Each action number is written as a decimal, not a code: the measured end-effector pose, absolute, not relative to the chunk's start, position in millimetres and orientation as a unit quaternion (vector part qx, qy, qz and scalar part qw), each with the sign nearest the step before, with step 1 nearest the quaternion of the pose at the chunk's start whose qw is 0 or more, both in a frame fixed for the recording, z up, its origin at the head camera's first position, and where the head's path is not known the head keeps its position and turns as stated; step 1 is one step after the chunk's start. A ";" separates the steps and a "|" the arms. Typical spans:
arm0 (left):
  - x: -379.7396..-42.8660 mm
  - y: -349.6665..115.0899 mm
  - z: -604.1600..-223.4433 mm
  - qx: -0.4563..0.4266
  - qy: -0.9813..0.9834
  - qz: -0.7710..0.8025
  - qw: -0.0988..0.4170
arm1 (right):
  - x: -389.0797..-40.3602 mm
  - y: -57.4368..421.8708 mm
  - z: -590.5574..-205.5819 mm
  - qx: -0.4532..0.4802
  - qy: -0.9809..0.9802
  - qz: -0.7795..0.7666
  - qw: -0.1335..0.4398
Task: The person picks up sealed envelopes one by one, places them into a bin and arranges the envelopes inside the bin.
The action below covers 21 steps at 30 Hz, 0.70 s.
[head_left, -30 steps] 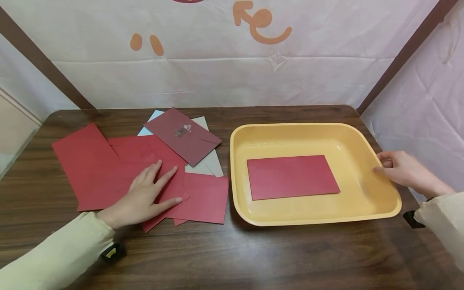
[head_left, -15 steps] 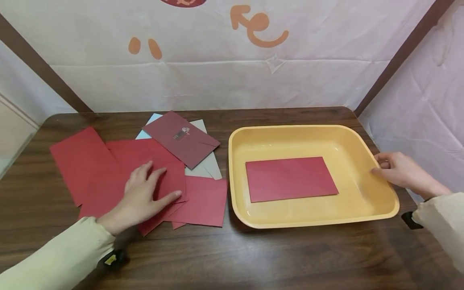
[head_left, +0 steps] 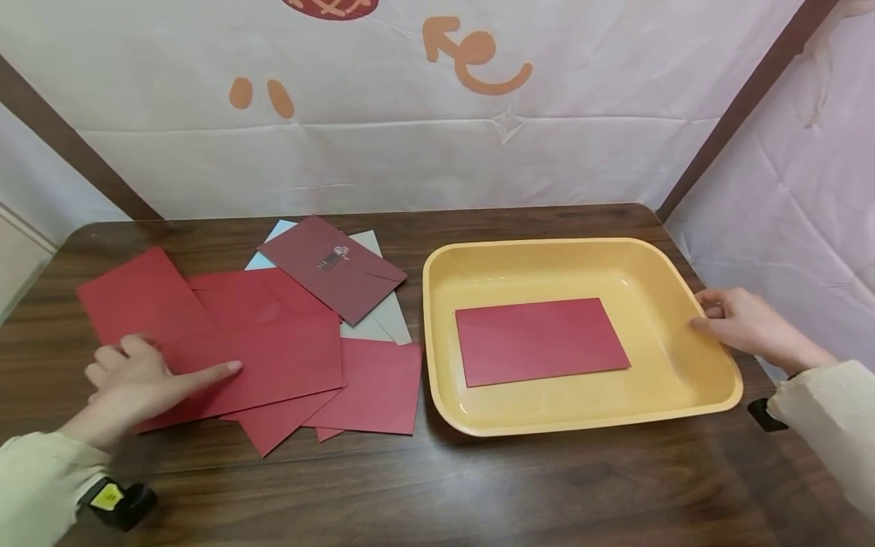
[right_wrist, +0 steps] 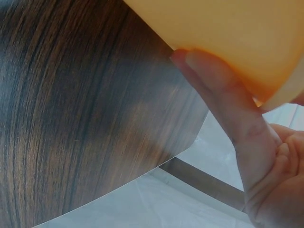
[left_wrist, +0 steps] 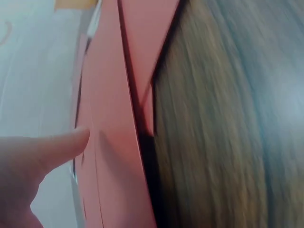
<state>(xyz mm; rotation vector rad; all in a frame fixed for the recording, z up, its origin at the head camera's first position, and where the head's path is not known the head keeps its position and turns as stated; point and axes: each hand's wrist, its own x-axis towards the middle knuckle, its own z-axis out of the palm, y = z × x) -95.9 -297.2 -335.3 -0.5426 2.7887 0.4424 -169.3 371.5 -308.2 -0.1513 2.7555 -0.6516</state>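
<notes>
My left hand [head_left: 133, 384] is at the left end of a long red envelope [head_left: 280, 357], its thumb stretched out over the paper. The other fingers are slightly bent at the envelope's left side; their tips are hard to see. In the left wrist view the thumb [left_wrist: 61, 147] points across the red paper. Several more red envelopes [head_left: 379, 384] lie overlapping around and beneath it. At the right, my right hand [head_left: 752, 323] grips the right rim of a yellow tray [head_left: 547, 418], thumb inside and fingers outside. A single red envelope [head_left: 543, 342] lies flat in the tray.
A maroon envelope [head_left: 335, 270] with a small silvery print rests on a whitish envelope [head_left: 383, 319] and a light blue envelope [head_left: 260, 260] behind the pile. The brown wooden table [head_left: 478, 494] ends at a white printed cloth [head_left: 383, 159].
My left hand has moved left from the middle of the pile to its left end, uncovering the long red envelope on top. The right hand stays on the tray rim.
</notes>
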 end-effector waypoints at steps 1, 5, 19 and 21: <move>-96.0 -301.0 -336.0 -0.188 0.962 0.143 0.140 | -169.3 371.7 -307.9 -0.052 0.961 -0.227 0.151; -96.3 -315.5 -343.3 -0.176 0.968 0.107 0.144 | -169.3 371.6 -308.3 -0.049 0.962 -0.225 0.147; -104.6 -328.1 -352.4 -0.201 0.960 0.104 0.167 | -169.5 369.9 -308.7 -0.046 0.960 -0.230 0.153; -104.4 -327.3 -352.4 -0.199 0.960 0.106 0.168 | -169.2 370.2 -307.9 -0.045 0.961 -0.226 0.151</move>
